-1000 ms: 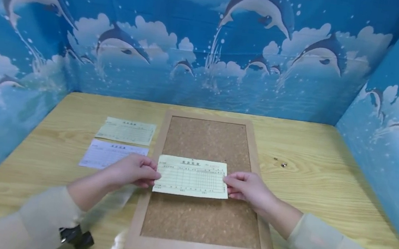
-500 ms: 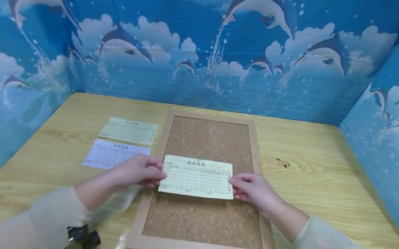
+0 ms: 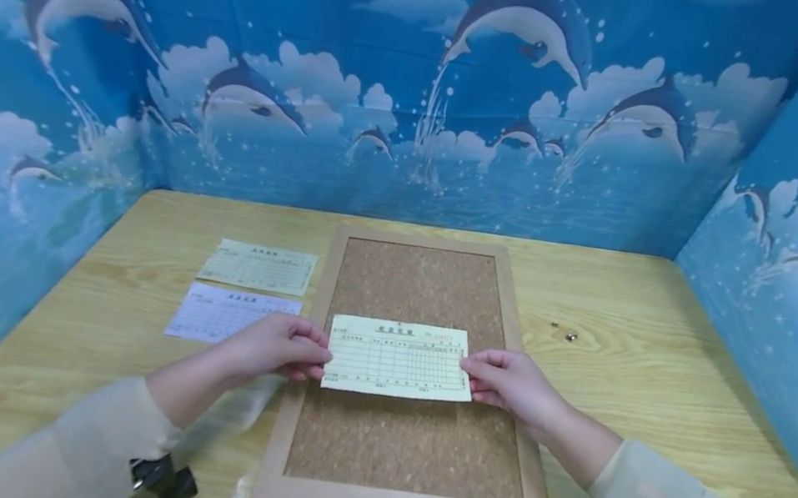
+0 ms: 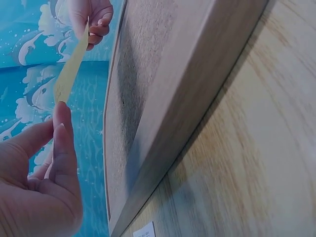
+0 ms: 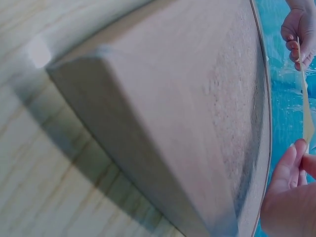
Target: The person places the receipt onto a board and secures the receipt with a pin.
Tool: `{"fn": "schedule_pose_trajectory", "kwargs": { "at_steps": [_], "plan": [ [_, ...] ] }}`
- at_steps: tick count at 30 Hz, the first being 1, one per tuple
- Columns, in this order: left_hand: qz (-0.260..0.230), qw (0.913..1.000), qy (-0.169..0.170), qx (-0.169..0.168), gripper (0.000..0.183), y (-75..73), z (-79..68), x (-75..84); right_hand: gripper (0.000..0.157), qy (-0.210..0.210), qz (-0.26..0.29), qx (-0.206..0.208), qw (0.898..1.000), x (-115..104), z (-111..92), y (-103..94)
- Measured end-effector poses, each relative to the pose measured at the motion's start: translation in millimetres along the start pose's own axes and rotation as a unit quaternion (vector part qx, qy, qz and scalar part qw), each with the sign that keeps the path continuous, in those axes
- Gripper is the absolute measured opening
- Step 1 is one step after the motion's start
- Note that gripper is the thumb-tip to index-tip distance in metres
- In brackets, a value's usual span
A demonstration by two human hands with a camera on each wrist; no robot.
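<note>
A pale yellow printed form (image 3: 396, 360) is stretched level between my two hands over the middle of a wood-framed cork board (image 3: 410, 452). My left hand (image 3: 280, 347) pinches its left edge between thumb and fingers. At the opposite edge, the right hand (image 3: 513, 386) pinches it the same way. Both wrist views show a gap between the paper and the board. In the left wrist view the form (image 4: 72, 69) appears nearly edge-on, bowed slightly. The cork behind the paper is hidden in the head view.
Left of the board lie a pale green form (image 3: 260, 266) and, nearer me, a white-lilac form (image 3: 227, 312), partly behind my left hand. Tiny shiny metal pieces (image 3: 571, 336) lie right of the board. A dolphin-print curtain (image 3: 410, 166) encloses the table's back and sides.
Both hands have moved the yellow form slightly to the right over the board. Their pinch on it looks the same. The camera view has shifted a little.
</note>
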State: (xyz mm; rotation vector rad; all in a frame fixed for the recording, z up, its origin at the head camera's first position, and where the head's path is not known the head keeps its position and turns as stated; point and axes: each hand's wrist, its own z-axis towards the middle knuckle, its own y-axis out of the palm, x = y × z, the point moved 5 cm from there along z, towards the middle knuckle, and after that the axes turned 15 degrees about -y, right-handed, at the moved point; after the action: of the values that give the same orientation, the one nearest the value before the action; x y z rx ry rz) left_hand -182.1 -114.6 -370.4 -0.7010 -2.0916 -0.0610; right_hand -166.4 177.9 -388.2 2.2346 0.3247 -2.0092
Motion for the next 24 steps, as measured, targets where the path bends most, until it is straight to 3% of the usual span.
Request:
{"fn": "schedule_pose_trajectory", "kwargs": {
  "at_steps": [15, 24],
  "plan": [
    [0.010, 0.9999, 0.014, -0.001, 0.023, 2.5, 5.3, 4.7, 0.019, 0.003, -0.007, 0.002, 1.000, -1.3, 0.0, -5.2],
    [0.002, 1.0000, 0.004, 0.001, 0.020, 6.5, 8.7, 6.6, 0.016, 0.007, 0.004, 0.004, 1.000, -0.9, -1.1, -8.4]
  ]
}}
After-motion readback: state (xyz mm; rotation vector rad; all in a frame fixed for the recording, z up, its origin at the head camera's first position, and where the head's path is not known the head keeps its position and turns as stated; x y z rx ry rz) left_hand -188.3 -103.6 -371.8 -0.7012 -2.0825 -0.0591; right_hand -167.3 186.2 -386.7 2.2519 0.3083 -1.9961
